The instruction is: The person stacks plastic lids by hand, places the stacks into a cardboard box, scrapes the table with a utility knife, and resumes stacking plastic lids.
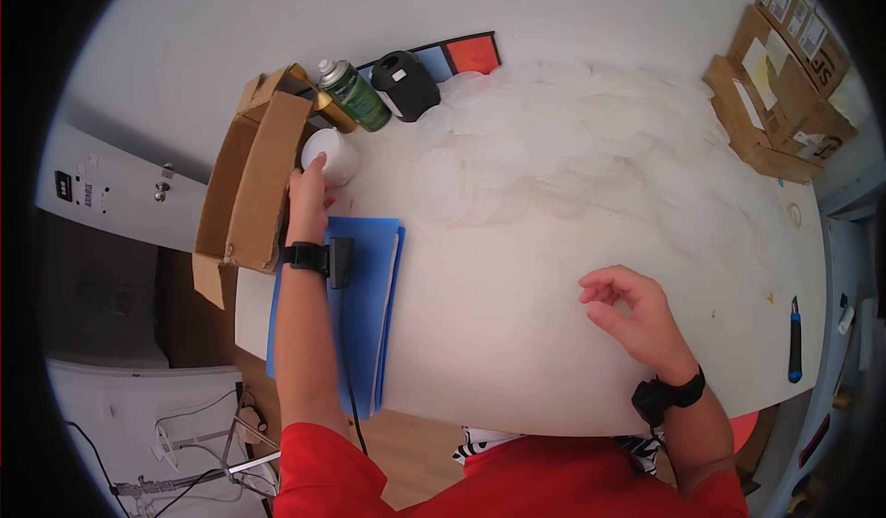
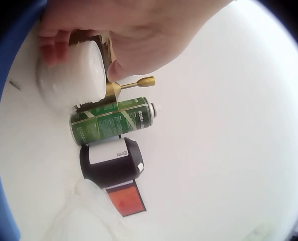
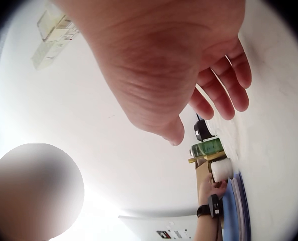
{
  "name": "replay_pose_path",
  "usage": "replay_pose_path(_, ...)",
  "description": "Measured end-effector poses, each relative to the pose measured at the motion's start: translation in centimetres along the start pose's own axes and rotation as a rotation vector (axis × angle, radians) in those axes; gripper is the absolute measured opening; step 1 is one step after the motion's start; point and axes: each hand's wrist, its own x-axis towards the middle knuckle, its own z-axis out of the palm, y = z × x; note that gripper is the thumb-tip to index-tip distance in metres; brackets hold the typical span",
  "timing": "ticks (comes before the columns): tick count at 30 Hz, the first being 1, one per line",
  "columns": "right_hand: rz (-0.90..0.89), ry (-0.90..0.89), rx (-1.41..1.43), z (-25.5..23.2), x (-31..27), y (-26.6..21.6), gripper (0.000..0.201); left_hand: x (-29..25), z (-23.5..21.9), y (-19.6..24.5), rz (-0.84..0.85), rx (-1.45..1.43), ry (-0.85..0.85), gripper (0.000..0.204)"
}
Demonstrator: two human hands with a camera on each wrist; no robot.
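At the left back of the table, my left hand (image 1: 309, 199) grips a white cylinder (image 1: 334, 158). Its thumb lies on one side and its fingers on the other, as the left wrist view shows around the pale, smooth-ended cylinder (image 2: 91, 70). Just behind stand a green spray can (image 1: 355, 96), a gold-coloured metal piece (image 1: 332, 112) and a black container with a white label (image 1: 404, 86). My right hand (image 1: 632, 310) hovers over the front right of the table, fingers loosely bent and holding nothing.
An open cardboard box (image 1: 263, 181) stands left of the cylinder, a blue folder (image 1: 365, 259) in front of it. Many thin translucent discs (image 1: 544, 139) overlap across the table's back. Cardboard boxes (image 1: 784, 84) stack at the back right; a blue-handled cutter (image 1: 795, 343) lies near the right edge.
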Motion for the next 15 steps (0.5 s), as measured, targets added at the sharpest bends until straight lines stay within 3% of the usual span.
replay_pose_path(4, 0.045, 0.005, -0.039, 0.0, 0.0, -0.1, 0.027, -2.7, -0.8, 0.0, 0.072, -0.073, -0.083, 0.085)
replay_pose_path(6, 0.026, -0.031, -0.006, 0.1, 0.0, 0.2, 0.028, -5.1, -0.4, 0.3, 0.151, -0.134, -0.035, 0.081)
replay_pose_path(8, 0.035, 0.014, -0.018, 0.4, 0.0, 0.2, 0.027, -9.0, 0.6, 1.7, 0.226, -0.194, -0.004, 0.066)
replay_pose_path(10, 0.042, 0.049, -0.028, 0.6, -0.1, 0.3, 0.026, -11.4, 1.4, 1.9, 0.262, -0.389, -0.143, 0.051)
replay_pose_path(11, 0.052, 0.075, 0.012, 0.8, 0.0, 0.5, 0.022, -15.1, 3.2, 3.5, 0.237, -0.478, -0.168, 0.037)
replay_pose_path(12, 0.053, 0.095, 0.054, 0.7, 0.1, 0.6, 0.019, -17.0, 4.8, 3.2, 0.232, -0.486, -0.187, 0.037)
replay_pose_path(15, 0.098, 0.174, 0.098, 0.5, 0.4, 0.9, 0.017, -21.9, 8.2, 2.0, 0.038, -0.686, -0.601, 0.025)
